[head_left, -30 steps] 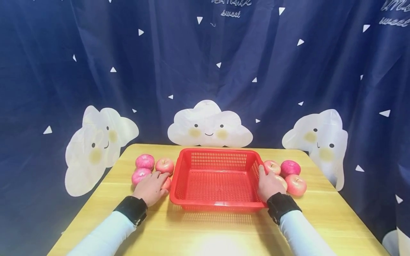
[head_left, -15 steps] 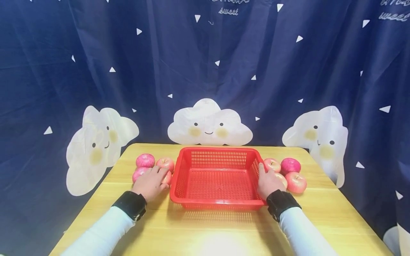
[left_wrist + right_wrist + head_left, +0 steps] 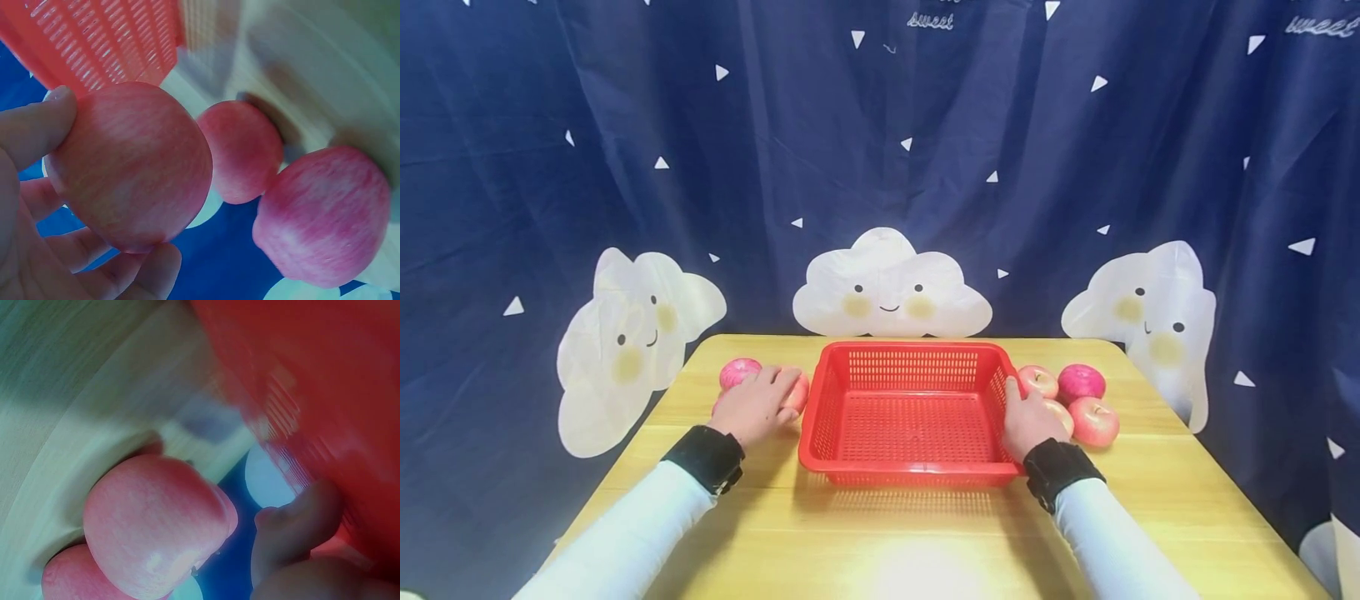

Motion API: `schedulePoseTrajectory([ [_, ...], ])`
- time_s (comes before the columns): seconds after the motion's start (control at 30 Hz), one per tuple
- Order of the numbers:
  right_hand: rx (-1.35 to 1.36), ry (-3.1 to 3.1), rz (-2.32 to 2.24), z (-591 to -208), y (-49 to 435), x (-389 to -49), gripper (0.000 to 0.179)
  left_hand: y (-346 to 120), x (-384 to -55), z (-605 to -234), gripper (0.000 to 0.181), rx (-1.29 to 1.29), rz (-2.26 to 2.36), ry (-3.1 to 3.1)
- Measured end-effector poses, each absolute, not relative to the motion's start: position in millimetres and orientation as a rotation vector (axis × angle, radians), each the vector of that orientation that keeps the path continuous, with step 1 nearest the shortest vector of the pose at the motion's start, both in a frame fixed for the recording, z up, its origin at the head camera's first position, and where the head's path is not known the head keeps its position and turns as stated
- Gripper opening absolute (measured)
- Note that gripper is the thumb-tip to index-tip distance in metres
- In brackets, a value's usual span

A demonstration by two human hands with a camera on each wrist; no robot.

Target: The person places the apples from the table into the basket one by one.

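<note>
My left hand point(image 3: 756, 405) grips an apple point(image 3: 131, 165) between thumb and fingers, left of the red plastic basket point(image 3: 913, 469). In the left wrist view, a smaller-looking apple point(image 3: 240, 152) and a streaked, deeper pink apple point(image 3: 325, 215) lie on the table beyond it. One pink apple point(image 3: 739, 371) shows behind this hand in the head view; others there are partly covered. My right hand point(image 3: 1033, 425) holds the basket's right rim, its fingers against the wall in the right wrist view. No apples lie inside the basket.
Right of the basket, several apples sit close together: a pale one point(image 3: 1039, 381), a dark pink one point(image 3: 1081, 382) and a larger one point(image 3: 1093, 422). The wooden table point(image 3: 850, 542) ends at a blue curtain point(image 3: 850, 125) with cloud prints.
My left hand has risen from the left group with an apple in its grip. The right hand stays at the basket's rim. The head view has tilted slightly.
</note>
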State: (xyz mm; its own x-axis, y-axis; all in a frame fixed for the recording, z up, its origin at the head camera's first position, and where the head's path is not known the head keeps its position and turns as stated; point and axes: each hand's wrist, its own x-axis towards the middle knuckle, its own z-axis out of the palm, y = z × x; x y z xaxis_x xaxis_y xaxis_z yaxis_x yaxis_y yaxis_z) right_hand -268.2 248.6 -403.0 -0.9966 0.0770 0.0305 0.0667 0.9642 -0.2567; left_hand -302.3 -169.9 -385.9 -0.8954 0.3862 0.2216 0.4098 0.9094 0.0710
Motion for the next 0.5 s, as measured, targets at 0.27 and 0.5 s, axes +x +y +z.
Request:
schedulePoseTrajectory([
  [0.27,-0.106,-3.078,0.417,-402,248,-267,0.074,-164,-302,-372,0.076,-0.6,-0.157,-2.897],
  [0.5,-0.105,-3.08,0.442,-400,249,-268,0.078,-160,-305,-362,0.077,-0.587,-0.174,-2.915],
])
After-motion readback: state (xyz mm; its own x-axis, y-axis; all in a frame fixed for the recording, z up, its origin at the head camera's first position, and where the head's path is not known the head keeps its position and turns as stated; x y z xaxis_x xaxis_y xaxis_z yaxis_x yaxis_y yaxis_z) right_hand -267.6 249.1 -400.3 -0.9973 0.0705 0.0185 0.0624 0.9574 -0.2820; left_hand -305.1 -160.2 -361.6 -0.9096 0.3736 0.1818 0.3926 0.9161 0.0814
